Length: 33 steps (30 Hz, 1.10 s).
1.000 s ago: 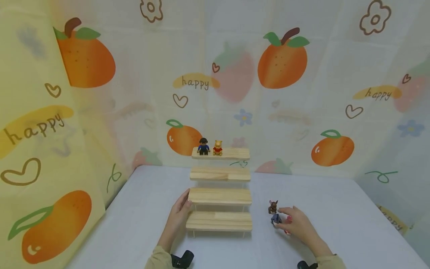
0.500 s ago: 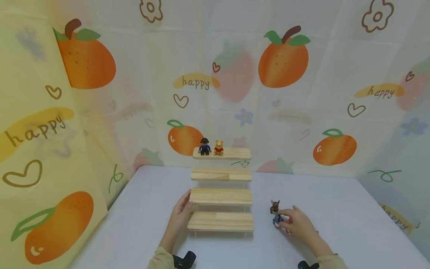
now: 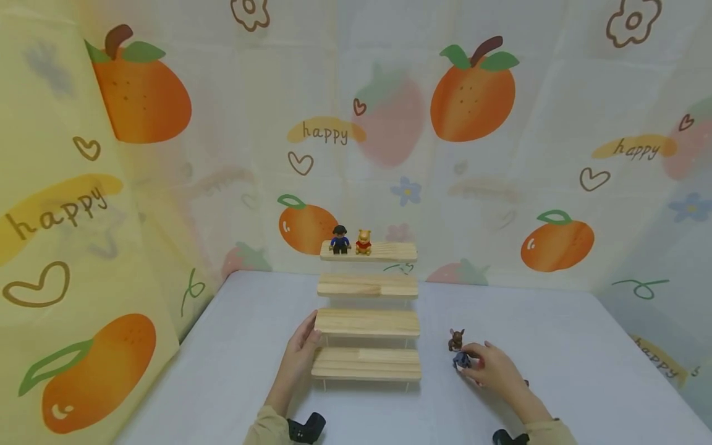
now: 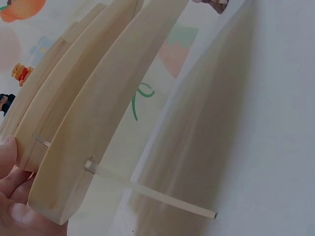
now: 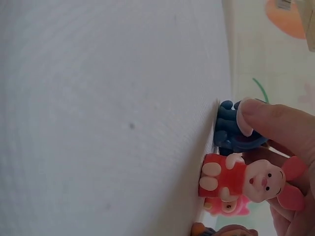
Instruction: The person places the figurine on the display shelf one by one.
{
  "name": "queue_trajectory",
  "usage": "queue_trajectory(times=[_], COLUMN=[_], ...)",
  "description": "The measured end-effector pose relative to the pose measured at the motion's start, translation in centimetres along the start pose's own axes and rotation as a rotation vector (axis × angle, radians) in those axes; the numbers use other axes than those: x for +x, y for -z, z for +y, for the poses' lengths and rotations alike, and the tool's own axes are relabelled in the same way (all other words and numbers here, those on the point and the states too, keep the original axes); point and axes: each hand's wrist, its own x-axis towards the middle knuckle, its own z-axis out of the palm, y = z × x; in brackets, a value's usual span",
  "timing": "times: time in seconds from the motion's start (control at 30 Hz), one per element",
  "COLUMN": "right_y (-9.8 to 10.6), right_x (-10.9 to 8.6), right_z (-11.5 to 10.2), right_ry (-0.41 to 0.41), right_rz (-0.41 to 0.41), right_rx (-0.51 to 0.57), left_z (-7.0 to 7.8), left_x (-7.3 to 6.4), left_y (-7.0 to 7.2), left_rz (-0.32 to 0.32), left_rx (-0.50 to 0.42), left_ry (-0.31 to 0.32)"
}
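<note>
At the left end of the four-tier wooden shelf (image 3: 367, 322), my left hand (image 3: 300, 346) grips the edge of a board; its fingers (image 4: 19, 211) show there in the left wrist view. To the right of the shelf, my right hand (image 3: 497, 368) pinches a blue donkey figurine (image 3: 460, 360) standing on the table, thumb on its pale muzzle. A pink piglet figurine (image 5: 221, 177) in red stands beside the donkey in the right wrist view. Just beyond the donkey is a brown big-eared figurine (image 3: 456, 339).
On the top tier sit a dark-haired figure in blue (image 3: 340, 241) and a yellow bear figurine (image 3: 364, 243) in a red shirt. Partly hidden past the piglet are a pink figurine (image 5: 238, 206) and a brown one (image 5: 229, 231). A fruit-printed cloth (image 3: 473, 167) hangs behind the white table (image 3: 245, 309).
The right hand's thumb and finger have closed onto the blue donkey, and the hand now covers the pink piece seen earlier. My left hand stays at the shelf.
</note>
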Motion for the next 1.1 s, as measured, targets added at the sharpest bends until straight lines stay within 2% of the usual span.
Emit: queue_trajectory(times=[0.13, 0.27, 0.37, 0.63, 0.77, 0.93, 1.1], right_y=[0.11, 0.29, 0.45, 0.26, 0.12, 0.08, 0.08], right_x=[0.01, 0.09, 0.19, 0.48, 0.4, 0.49, 0.61], right_z=[0.09, -0.01, -0.15, -0.12, -0.11, -0.17, -0.34], right_ry=[-0.027, -0.112, -0.155, -0.166, -0.156, -0.134, -0.156], right_rz=[-0.067, -0.132, -0.145, -0.148, -0.137, -0.081, -0.027], right_rx=[0.021, 0.057, 0.089, 0.135, 0.122, 0.116, 0.192], left_z=[-0.21, -0.28, -0.2, 0.08, 0.05, -0.03, 0.02], left_x=[0.07, 0.21, 0.27, 0.16, 0.17, 0.28, 0.14], left_y=[-0.04, -0.09, -0.13, 0.11, 0.13, 0.05, -0.04], left_rz=[0.002, -0.005, -0.002, -0.011, -0.01, -0.008, 0.005], left_rx=[-0.021, -0.022, -0.018, -0.016, 0.002, 0.011, 0.014], left_ry=[0.004, -0.002, -0.009, 0.0, 0.0, -0.002, 0.012])
